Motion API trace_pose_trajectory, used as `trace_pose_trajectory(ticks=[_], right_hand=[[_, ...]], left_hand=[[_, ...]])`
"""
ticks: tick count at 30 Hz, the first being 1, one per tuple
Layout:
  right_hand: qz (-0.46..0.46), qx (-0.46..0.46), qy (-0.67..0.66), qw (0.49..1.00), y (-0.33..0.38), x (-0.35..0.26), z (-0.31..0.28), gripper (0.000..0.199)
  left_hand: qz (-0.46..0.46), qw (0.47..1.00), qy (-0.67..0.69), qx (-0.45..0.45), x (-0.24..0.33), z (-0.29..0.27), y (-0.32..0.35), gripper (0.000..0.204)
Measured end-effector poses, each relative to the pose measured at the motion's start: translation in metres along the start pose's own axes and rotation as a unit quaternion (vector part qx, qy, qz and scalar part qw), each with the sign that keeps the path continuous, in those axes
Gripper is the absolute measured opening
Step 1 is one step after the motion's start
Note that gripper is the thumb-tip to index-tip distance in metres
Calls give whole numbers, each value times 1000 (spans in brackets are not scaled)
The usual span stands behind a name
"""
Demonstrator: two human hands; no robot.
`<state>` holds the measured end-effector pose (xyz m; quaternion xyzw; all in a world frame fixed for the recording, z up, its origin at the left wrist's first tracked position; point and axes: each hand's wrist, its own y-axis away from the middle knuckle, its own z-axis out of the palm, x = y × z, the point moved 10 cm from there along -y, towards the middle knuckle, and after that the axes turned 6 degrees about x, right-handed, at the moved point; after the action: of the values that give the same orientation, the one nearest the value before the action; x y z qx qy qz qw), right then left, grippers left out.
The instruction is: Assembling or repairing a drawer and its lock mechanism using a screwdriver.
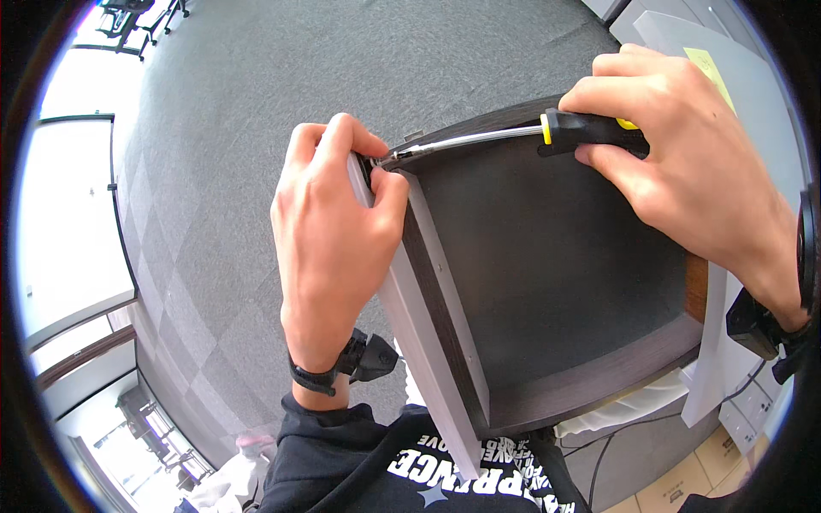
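Head view, the only one: we see the left hand [329, 231] gripping the top corner of a dark wooden drawer box [547, 256], fingers curled over the edge and thumb pressed against the pale grey front panel [419, 342], pinching the corner joint. The right hand [684, 154] is wrapped shut around the black-and-yellow handle of a screwdriver [513, 135], fingers pressed together, shaft lying along the drawer's upper wall with the tip at the corner just beside the left thumb. The screw itself is too small and hidden, so we cannot tell how deep it sits. The drawer is tipped on its side over the person's lap, above grey carpet [256, 103]; white furniture [727, 51] and cables sit to the right. Judged progress: box looks assembled on all visible sides, corner fastening in hand, so we'd call it late stage, this screw still being worked.
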<state>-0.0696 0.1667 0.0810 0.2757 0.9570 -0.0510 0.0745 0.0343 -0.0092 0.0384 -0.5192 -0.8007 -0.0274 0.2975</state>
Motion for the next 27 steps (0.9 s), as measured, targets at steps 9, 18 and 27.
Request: trace_pose_trajectory(ticks=[9,18,27], right_hand=[[-27,33,30,999,3,4,-5,26],[-35,38,36,998,2,2,-2,27],[-38,23,-11,999,-3,0,3,26]], left_hand=[[15,1000,-20,6,1,-1,0,16],[20,1000,-3,1,-2,0,-1,15],[31,999,-9,2,-3,2,0,15]])
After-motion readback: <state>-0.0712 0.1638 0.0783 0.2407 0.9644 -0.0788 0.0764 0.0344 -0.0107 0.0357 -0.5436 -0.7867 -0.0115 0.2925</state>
